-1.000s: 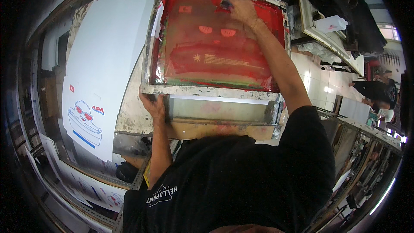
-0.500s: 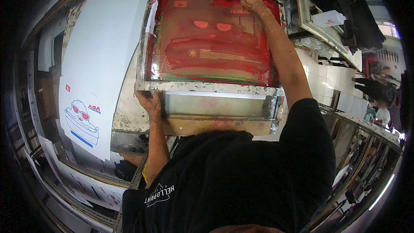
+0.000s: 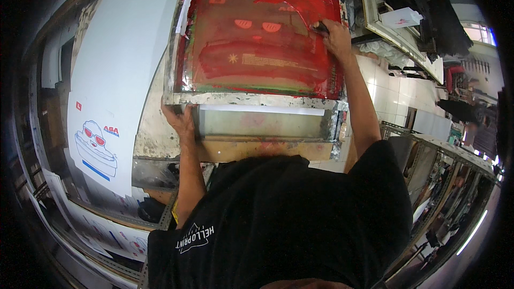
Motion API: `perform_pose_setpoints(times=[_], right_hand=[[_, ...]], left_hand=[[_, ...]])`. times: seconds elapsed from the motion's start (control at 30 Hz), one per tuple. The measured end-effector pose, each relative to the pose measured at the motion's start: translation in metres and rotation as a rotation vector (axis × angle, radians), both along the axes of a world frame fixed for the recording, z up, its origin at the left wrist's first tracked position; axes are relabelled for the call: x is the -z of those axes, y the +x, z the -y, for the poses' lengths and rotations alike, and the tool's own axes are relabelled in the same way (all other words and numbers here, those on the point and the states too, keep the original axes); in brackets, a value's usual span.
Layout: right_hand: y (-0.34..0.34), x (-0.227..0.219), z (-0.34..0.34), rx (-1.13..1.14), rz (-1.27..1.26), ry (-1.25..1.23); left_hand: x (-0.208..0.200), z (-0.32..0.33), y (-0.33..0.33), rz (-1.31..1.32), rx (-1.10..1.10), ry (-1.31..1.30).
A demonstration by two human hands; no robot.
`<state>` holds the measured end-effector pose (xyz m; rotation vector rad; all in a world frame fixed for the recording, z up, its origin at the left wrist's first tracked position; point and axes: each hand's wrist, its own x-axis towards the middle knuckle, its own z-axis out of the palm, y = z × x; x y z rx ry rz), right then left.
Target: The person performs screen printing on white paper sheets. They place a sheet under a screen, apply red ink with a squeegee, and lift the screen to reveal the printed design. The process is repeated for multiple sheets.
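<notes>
A screen-printing frame [image 3: 251, 99] with a pale, ink-stained border lies in front of me. Wet red ink [image 3: 297, 2] covers much of its mesh, thickest toward the far right. My right hand [image 3: 338, 42] is closed round a dark-handled squeegee [image 3: 321, 27] over the right part of the mesh; its blade cannot be told apart from the ink. At the frame's near left corner, my left hand [image 3: 181, 120] grips the border, its fingers partly hidden beneath. A white sheet edge [image 3: 262, 109] shows under the frame's near side.
To the left lies a large white printed card [image 3: 123, 75] with a red and blue cartoon. More printed sheets [image 3: 107, 230] sit on a lower rack. A white container [image 3: 401, 17] rests at the right on a wooden frame [image 3: 375, 10]. Metal shelving [image 3: 428, 152] stands to the right.
My right hand has drawn the squeegee from the far edge nearer and to the right. Fresh red ink now spreads over the far right mesh. My left hand stays at the corner.
</notes>
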<state>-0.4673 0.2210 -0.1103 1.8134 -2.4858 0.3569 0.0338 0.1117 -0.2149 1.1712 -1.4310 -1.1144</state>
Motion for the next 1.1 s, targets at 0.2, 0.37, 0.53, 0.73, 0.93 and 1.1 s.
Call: perform_pose_setpoints(times=[0.2,0.37,0.53,0.73,0.93,1.1], right_hand=[[0.010,-0.006,-0.024,0.132,-0.021,-0.060],[0.015,-0.024,-0.015,0.384,-0.037,0.018],[0.021,-0.018,-0.009,0.576,-0.147,0.090],[0.036,-0.011,-0.001,0.550,-0.196,0.090],[0.047,-0.010,0.026,0.451,-0.152,0.133],[0.040,-0.011,0.026,0.553,-0.125,0.117]], left_hand=[[0.006,0.003,0.002,-0.029,0.009,-0.017],[0.006,0.004,0.002,0.061,-0.007,-0.075],[0.015,0.006,0.004,0.044,-0.010,-0.076],[0.009,0.003,0.004,-0.008,-0.010,-0.009],[0.015,0.006,0.006,0.047,-0.010,-0.070],[0.011,0.005,0.004,0.043,-0.018,-0.056]])
